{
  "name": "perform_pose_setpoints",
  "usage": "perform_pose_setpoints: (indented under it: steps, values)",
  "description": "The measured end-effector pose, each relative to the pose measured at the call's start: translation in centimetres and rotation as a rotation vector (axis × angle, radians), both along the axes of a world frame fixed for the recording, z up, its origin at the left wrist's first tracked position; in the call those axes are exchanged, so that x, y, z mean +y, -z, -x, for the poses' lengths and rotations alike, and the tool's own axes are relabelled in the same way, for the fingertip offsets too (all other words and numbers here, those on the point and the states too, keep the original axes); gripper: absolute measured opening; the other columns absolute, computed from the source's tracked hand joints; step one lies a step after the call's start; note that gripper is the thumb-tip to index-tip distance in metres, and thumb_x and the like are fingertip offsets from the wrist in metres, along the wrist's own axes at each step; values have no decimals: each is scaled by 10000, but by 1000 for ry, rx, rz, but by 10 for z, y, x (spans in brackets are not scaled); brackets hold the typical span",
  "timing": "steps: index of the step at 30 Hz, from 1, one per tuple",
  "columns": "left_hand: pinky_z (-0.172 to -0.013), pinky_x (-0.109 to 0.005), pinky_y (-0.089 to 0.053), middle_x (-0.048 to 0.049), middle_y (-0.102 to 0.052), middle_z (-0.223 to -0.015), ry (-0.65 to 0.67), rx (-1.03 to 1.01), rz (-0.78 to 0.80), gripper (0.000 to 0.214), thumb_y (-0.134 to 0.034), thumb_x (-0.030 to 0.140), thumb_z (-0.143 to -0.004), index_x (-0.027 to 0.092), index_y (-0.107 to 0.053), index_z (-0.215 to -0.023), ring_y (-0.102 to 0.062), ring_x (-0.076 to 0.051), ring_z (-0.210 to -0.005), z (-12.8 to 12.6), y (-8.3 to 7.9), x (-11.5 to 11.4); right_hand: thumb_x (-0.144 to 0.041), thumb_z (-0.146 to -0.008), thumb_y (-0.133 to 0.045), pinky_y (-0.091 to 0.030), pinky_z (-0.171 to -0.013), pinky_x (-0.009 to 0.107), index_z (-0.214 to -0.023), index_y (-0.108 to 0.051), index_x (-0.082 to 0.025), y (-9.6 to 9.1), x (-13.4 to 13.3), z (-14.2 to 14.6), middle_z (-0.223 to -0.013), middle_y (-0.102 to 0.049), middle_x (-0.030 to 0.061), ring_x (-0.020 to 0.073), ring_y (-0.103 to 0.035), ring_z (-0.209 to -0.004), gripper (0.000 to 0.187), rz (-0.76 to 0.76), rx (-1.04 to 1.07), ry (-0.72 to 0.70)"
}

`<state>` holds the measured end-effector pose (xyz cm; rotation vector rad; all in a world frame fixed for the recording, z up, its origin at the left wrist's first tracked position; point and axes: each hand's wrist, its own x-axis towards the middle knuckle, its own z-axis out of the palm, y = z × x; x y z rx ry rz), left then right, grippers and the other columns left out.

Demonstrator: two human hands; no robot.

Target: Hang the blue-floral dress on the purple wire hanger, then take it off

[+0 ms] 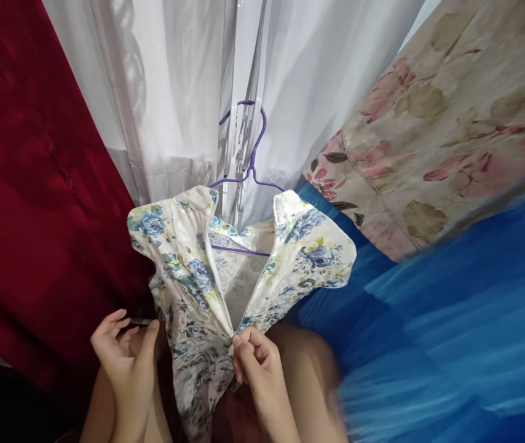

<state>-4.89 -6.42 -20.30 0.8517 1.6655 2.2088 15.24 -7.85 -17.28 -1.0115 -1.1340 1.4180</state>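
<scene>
A white dress [198, 271] with blue and yellow-green flowers hangs from a purple hanger [254, 157], its front opening parted in a deep V. At the bottom of that V, my right hand [257, 357] pinches the dress where the two edges meet; whatever lies between the fingertips is hidden. Off the dress's left side is my left hand [128, 357], palm up. Its thumb and fingers hold a thin, greyish piece [141, 321], too small to name.
White curtains [174, 80] and pale strips [241, 61] hang behind the hanger. A dark red cloth [36, 172] covers the left. On the right are a beige cloth with pink flowers [465, 117] and bright blue fabric [451, 320]. Bare knees [308, 369] show below the dress.
</scene>
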Motion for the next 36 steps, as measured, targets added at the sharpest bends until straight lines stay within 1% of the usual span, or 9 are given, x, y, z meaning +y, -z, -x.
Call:
perform_pose_setpoints:
  steps: [1, 2, 6, 8, 12, 20, 26, 32, 36]
  values:
    - [-882, -270, -498, -55, -551, -1208, 49, 42, 34, 637, -854, 269, -636, 249, -547, -1195, -561, -196, -1083, 5, 1, -2, -507, -939, -594, -182, -494, 253, -671, -445, -202, 2, -1, 0, -480, -397, -79, 73, -272, -460, 432, 1, 24, 1]
    - [-873, -274, -506, -58, -580, -1165, 158, 83, 82, 557, -835, 283, -670, 235, -574, -1160, -579, -197, -1049, 6, 1, -4, -501, -939, -600, -176, -493, 253, -676, -447, -201, 2, -3, 1, -482, -390, -83, 72, -265, -461, 427, 2, 52, -8]
    - [-890, -346, -546, -83, -678, -1045, 810, 270, 250, 330, -720, 290, -814, 201, -629, -1118, -662, -233, -976, -16, -3, -16, -476, -944, -612, -156, -490, 259, -687, -464, -195, 3, -6, 12, -480, -389, -86, 70, -233, -454, 408, 32, 161, -89]
    - [-921, -350, -542, -84, -686, -1096, 926, 342, 286, 323, -657, 268, -871, 218, -607, -1186, -666, -232, -1029, -37, -8, -18, -461, -954, -604, -168, -508, 261, -680, -462, -192, 4, -6, 16, -495, -388, -81, 74, -236, -475, 409, 39, 211, -65]
    - [-896, -311, -529, -65, -697, -1083, 831, 456, 296, 206, -578, 219, -920, 225, -616, -1122, -670, -200, -999, -64, -15, -14, -437, -963, -602, -188, -537, 261, -658, -453, -185, 7, -9, 18, -534, -393, -66, 83, -248, -522, 423, 36, 251, 33]
    - [-765, -222, -502, -4, -679, -873, 704, 496, 75, 98, -583, 152, -925, 212, -654, -954, -648, -131, -809, -77, -12, -10, -450, -943, -627, -182, -465, 223, -691, -500, -182, 6, -7, 17, -444, -427, -81, 51, -240, -416, 389, 48, 275, 58]
    - [-723, -219, -502, 0, -649, -829, 690, 466, 23, 100, -602, 123, -911, 200, -663, -933, -629, -126, -770, -75, -11, -16, -420, -846, -750, -139, -418, 202, -809, -555, -180, 13, -3, 16, -440, -413, -105, 45, -216, -398, 311, 114, 259, 94]
    - [-750, -235, -516, -15, -662, -873, 646, 448, 46, 146, -598, 111, -912, 206, -688, -977, -642, -139, -817, -65, -9, -21, -429, -890, -695, -283, -525, 218, -928, -543, -208, 5, -7, 26, -557, -466, -73, 95, -378, -516, 272, 38, 155, 78]
    - [-735, -220, -514, -7, -656, -867, 651, 437, 44, 168, -592, 99, -914, 214, -692, -986, -639, -125, -800, -68, -11, -22, -430, -927, -643, -314, -558, 232, -849, -545, -206, 1, -9, 31, -641, -429, -52, 108, -366, -586, 256, -8, 120, 135]
